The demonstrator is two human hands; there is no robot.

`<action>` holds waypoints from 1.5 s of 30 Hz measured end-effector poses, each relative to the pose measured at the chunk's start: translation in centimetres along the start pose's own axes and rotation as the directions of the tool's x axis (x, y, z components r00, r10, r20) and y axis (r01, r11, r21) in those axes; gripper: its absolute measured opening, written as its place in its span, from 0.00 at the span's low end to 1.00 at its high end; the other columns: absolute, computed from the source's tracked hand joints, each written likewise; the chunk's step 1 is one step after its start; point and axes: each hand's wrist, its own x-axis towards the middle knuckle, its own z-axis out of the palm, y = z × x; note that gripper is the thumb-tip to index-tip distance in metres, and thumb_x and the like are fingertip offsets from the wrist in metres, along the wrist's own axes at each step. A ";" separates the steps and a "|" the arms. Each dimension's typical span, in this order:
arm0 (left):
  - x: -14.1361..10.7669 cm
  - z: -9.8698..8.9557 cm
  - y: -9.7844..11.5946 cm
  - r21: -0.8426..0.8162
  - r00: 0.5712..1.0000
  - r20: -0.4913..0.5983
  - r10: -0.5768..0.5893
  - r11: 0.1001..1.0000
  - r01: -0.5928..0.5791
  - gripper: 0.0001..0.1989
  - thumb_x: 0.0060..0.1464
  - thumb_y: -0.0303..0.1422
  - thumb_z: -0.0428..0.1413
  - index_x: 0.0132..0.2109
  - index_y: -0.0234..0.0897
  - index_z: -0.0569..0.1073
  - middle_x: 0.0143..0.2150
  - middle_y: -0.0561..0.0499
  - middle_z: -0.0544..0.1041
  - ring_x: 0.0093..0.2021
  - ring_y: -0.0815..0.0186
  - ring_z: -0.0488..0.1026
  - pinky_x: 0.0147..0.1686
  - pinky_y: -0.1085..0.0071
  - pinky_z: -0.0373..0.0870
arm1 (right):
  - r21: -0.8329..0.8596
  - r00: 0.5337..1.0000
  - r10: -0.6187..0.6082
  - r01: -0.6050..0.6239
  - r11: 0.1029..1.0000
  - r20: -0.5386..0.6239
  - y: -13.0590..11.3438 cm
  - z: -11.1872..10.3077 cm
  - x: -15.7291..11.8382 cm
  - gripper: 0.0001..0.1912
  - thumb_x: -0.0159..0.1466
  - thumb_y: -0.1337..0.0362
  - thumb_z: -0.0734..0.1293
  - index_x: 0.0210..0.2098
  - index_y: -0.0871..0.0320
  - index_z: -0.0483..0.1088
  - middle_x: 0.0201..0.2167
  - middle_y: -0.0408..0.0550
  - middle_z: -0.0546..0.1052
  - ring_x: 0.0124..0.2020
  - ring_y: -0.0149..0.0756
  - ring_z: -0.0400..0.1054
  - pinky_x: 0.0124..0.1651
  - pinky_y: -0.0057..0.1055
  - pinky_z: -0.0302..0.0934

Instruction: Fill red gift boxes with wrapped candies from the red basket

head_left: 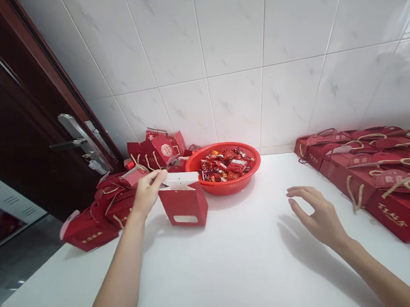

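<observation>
In the head view, a small carton (185, 204) of smooth red card stands on the white tabletop (227, 269), left of the middle and just in front of the basket. Its top gapes, showing white inner card with a raised flap; low on the front is a pale, round-cornered strip, whether cut-out or print I cannot tell.

The basket (228, 187) is round, glossy red plastic with a perforated wall, heaped with wrapped sweets (227, 165) in shiny, crinkled red foil, a few with yellow or white patches. To the left, more red boxes (162, 149) lie jumbled, some bearing gold print and twisted, fibrous cord loops. To the right, gable-shaped boxes (362, 194) sit in close rows, thick straw-coloured rope handles (355, 193) drooping over their sides. Behind rise glossy, grey-veined wall tiles (232, 34); at far left is a dark red-brown door (15, 101) with a metal lever handle (81, 139).

The left hand (148, 191) pinches the carton's upper left edge between thumb and fingers. The right hand (316, 216) holds nothing, its fingers loosely curved and thumb parted from them, hovering above the tabletop near the right-hand boxes.
</observation>
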 end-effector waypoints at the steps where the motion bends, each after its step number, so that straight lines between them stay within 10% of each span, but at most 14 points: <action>1: -0.2 0.8 0.5 -0.018 0.999 0.049 0.014 1.000 -0.014 0.16 0.47 0.47 0.58 0.28 0.37 0.71 0.25 0.53 0.71 0.28 0.66 0.67 0.29 0.72 0.67 | 0.005 1.000 0.004 -0.004 1.000 0.010 0.0 0.1 0.0 0.06 0.67 0.61 0.62 0.37 0.52 0.70 0.38 0.48 0.79 0.40 0.43 0.75 0.42 0.40 0.66; 10: -2.9 8.0 3.4 -0.136 0.913 0.404 0.049 0.991 0.007 0.22 0.52 0.51 0.56 0.25 0.36 0.68 0.23 0.54 0.66 0.27 0.68 0.63 0.28 0.72 0.65 | 0.045 0.997 0.026 -0.030 0.999 0.078 -0.2 0.9 -0.5 0.06 0.67 0.62 0.62 0.36 0.52 0.71 0.38 0.47 0.79 0.40 0.42 0.75 0.41 0.40 0.67; 19: -2.4 6.3 4.0 -0.120 0.806 0.590 0.042 0.992 0.036 0.19 0.54 0.48 0.57 0.33 0.35 0.78 0.34 0.49 0.78 0.37 0.61 0.73 0.41 0.68 0.70 | 0.095 0.984 0.028 -0.045 0.994 0.175 -0.9 1.5 -1.0 0.07 0.68 0.62 0.61 0.37 0.52 0.71 0.38 0.48 0.79 0.40 0.42 0.74 0.41 0.39 0.67; 27: 2.9 6.5 3.9 -0.023 0.675 0.738 0.025 1.000 -0.013 0.20 0.56 0.50 0.55 0.39 0.37 0.78 0.38 0.47 0.80 0.42 0.60 0.76 0.46 0.66 0.71 | 0.166 0.960 0.003 -0.052 0.985 0.282 -1.5 3.1 -2.1 0.10 0.71 0.62 0.59 0.38 0.54 0.71 0.37 0.49 0.78 0.39 0.39 0.73 0.42 0.38 0.67; 35: 8.1 12.8 1.4 0.376 0.276 0.920 -0.279 0.824 -0.423 0.28 0.51 0.43 0.58 0.59 0.41 0.75 0.57 0.47 0.77 0.55 0.54 0.73 0.51 0.69 0.67 | 0.212 0.919 0.072 -0.165 0.963 0.388 -2.7 4.8 -2.9 0.10 0.70 0.63 0.58 0.38 0.54 0.70 0.40 0.49 0.76 0.42 0.39 0.70 0.44 0.39 0.66; 41: 7.5 16.6 1.7 0.600 0.399 0.800 -0.448 0.622 -0.504 0.51 0.36 0.39 0.67 0.69 0.47 0.61 0.73 0.35 0.53 0.63 0.34 0.63 0.51 0.52 0.70 | 0.205 0.878 0.127 -0.244 0.948 0.461 -2.5 5.0 -3.0 0.11 0.70 0.63 0.57 0.36 0.54 0.69 0.38 0.49 0.76 0.40 0.39 0.70 0.43 0.39 0.66; 45: 7.9 17.5 1.4 0.555 0.387 0.832 -0.398 0.610 -0.566 0.52 0.33 0.34 0.68 0.68 0.47 0.61 0.71 0.34 0.56 0.60 0.35 0.67 0.50 0.54 0.72 | 0.209 0.862 0.147 -0.278 0.937 0.485 -2.5 5.1 -3.0 0.12 0.71 0.61 0.57 0.35 0.54 0.69 0.37 0.49 0.75 0.39 0.38 0.69 0.42 0.38 0.66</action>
